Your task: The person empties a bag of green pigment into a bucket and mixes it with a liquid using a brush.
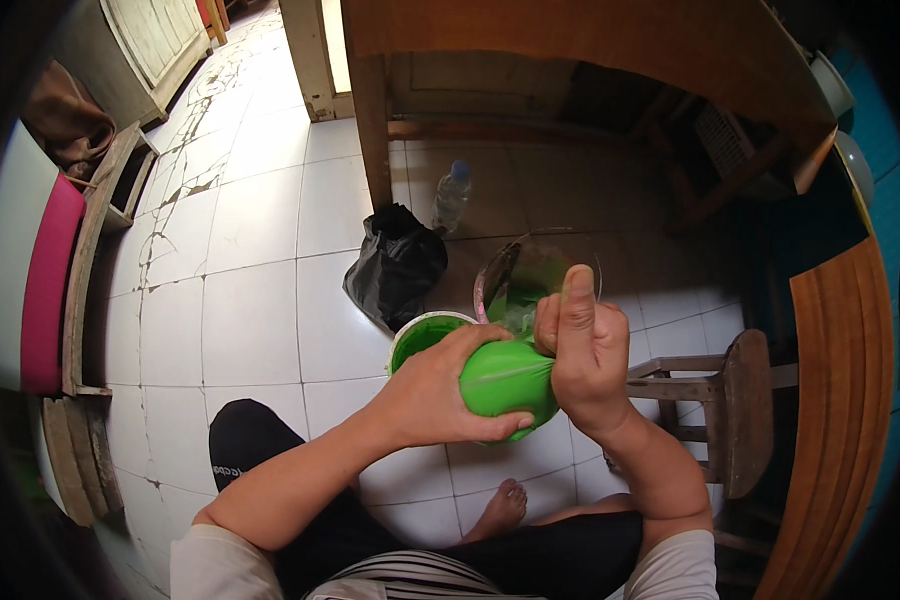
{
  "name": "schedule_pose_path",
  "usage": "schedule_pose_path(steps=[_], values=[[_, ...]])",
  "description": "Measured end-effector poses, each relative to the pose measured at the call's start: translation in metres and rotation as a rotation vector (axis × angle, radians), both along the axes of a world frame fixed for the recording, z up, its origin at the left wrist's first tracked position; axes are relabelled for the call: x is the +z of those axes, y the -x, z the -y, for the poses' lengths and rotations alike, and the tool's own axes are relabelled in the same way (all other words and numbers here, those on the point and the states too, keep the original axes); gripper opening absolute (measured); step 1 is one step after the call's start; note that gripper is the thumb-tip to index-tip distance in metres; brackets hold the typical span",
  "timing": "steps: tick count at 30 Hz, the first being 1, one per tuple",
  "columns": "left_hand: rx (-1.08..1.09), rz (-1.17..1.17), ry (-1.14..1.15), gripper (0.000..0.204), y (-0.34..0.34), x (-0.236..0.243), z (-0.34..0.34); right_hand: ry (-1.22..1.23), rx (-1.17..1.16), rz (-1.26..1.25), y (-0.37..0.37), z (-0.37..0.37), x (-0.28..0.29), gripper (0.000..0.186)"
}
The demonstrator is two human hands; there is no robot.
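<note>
My left hand [437,392] is wrapped round the body of a bulging, bright green plastic bag [505,380], which looks full of something soft. My right hand [587,345] is closed in a fist on the bag's gathered neck, thumb pointing up. Just beyond the left hand stands a white-rimmed bucket [425,322] whose inside is coated green. Past my right hand is another round container [485,285] with a pinkish rim, with clear plastic and green smears in it; my hands partly hide it.
A black plastic bag [395,262] and a clear bottle [452,198] with a blue cap stand on the white tiled floor [255,310], cracked at the left. A wooden stool [740,415] is at my right, a wooden table [590,40] ahead. A wooden bench [95,270] lines the left.
</note>
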State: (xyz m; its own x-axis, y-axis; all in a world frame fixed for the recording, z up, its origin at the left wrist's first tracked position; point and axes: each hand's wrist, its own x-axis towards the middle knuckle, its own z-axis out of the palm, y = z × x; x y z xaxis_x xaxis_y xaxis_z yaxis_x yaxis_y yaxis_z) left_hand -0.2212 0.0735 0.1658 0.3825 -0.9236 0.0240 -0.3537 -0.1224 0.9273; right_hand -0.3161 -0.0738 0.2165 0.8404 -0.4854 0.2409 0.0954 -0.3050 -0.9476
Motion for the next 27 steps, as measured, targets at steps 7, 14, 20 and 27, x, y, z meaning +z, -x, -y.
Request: schedule_pose_path(steps=[7,14,20,27], values=[[-0.024,-0.061,0.011,0.089,0.004,-0.007,0.000,-0.292,-0.035,0.035,-0.005,-0.001,0.003,0.061],[-0.024,-0.092,0.046,0.089,0.015,-0.013,0.002,-0.480,-0.085,0.145,-0.004,0.001,0.007,0.063],[-0.061,-0.157,0.084,0.089,0.017,-0.019,0.005,-0.608,-0.117,0.106,-0.005,0.003,0.016,0.063],[-0.012,-0.031,0.166,0.094,0.015,-0.013,0.003,-0.505,-0.175,-0.017,-0.016,-0.005,0.012,0.060]])
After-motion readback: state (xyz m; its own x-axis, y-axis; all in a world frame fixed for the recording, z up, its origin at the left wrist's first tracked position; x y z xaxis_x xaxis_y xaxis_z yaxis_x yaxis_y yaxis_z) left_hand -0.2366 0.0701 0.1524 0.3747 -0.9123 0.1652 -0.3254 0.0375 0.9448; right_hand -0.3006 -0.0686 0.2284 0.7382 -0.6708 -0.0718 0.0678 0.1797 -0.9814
